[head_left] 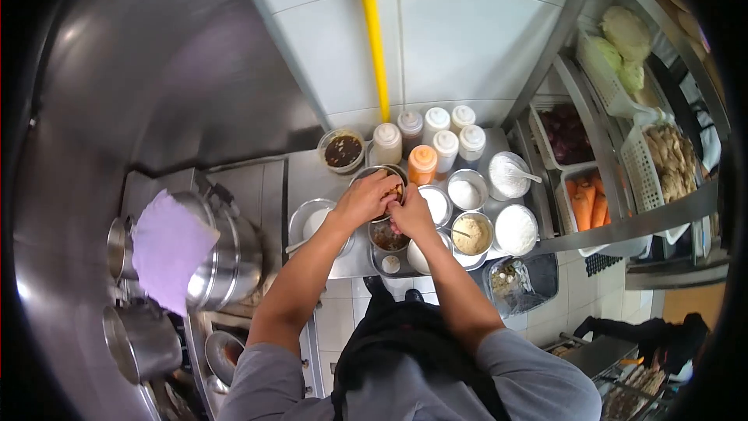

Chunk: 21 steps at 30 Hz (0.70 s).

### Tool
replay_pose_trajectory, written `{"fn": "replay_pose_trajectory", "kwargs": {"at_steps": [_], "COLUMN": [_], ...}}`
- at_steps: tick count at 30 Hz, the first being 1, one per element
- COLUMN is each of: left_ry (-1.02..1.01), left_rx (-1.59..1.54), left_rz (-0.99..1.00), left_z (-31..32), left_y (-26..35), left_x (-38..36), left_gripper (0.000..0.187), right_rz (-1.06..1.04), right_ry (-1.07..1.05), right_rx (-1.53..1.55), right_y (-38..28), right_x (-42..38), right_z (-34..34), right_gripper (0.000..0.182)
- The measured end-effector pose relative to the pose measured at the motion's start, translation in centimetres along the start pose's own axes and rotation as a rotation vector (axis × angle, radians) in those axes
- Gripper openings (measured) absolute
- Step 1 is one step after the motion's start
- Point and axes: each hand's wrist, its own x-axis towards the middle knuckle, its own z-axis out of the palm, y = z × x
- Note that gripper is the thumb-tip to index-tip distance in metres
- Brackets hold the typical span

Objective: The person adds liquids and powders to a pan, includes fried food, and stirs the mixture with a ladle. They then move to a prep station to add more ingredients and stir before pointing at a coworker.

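Both hands are close together over a round metal container with brown pieces in it. My left hand is closed, its fingers bent down at the container's mouth. Beside it on the right, my right hand is closed too, its fingertips nearly meeting the left ones. What the fingers hold is too small and partly hidden. Just below the hands stands a metal container with brownish contents. A bowl of white powder with a spoon is to the left, and a tub of dark sauce is behind.
Squeeze bottles line the wall, several in number. Right of the hands stand containers of white powder and a yellowish powder with a spoon. Steel pots and a purple cloth are left. Shelves with carrots rise right; a bin is below.
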Motion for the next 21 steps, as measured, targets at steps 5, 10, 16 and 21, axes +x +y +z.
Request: {"fn": "replay_pose_trajectory", "kwargs": {"at_steps": [5,10,16,21], "left_ry": [0.163,0.293,0.432,0.864], "left_rx": [-0.092,-0.175,-0.181,-0.630], "left_rz": [-0.132,-0.311,-0.380,-0.721], "left_z": [-2.5,-4.1,-5.1,-9.1], "left_y": [2.9,5.2,5.7,7.4], "left_x": [-6.6,-15.2,-26.3,-41.3], "left_gripper": [0.020,0.018,0.021,0.018], "right_rz": [-0.074,-0.043,-0.156,-0.022], "right_ry": [-0.171,-0.318,-0.472,-0.740], "right_rx": [-0.122,-0.134,-0.244,-0.149], "right_y": [-2.9,-2.8,-1.6,1.3], "right_x": [-5.5,-10.1,-14.8,-17.0], "right_z": [0.6,4.1,11.3,16.9], "right_gripper": [0.020,0.018,0.018,0.012]}}
